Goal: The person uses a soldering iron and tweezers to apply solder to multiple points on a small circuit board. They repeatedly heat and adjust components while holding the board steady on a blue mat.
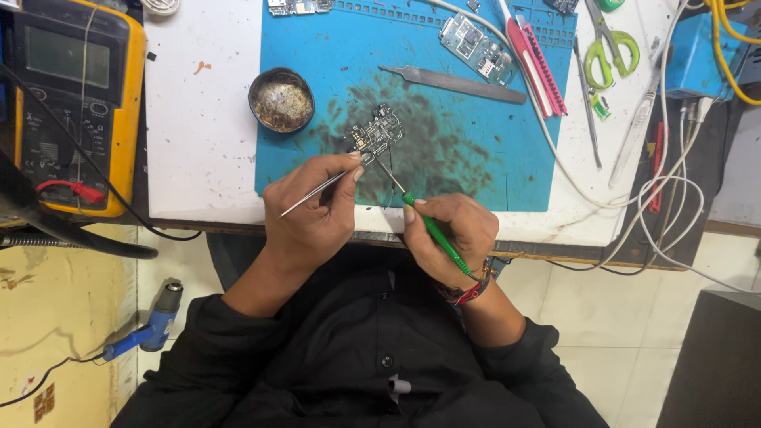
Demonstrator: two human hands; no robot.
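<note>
Small dark circuit board [377, 132] on blue mat [476, 158] — left hand [313, 214] pinches steel tweezers [317, 190], right hand [452, 234] grips green-handled probe [428, 230]; mid-rework — next needs steady tips.

Tweezer tips: my left hand [311, 210] covered the front of the tweezers [313, 195], so whether the tips touched the small circuit board [377, 132] was hidden from me.
Probe tip: the point of the green-handled tool [432, 231] in my right hand [450, 234] was too fine to place on the board.
Board parts: too small to tell apart.
Multimeter [73, 95]: cut off by the top and left edges; its screen showed nothing I could read.
Scissors [610, 43]: blades ran off the top edge.
Yellow cables [728, 40]: cut off at the top right corner.
Heat gun [151, 326]: its cord ran off the left edge.
</note>
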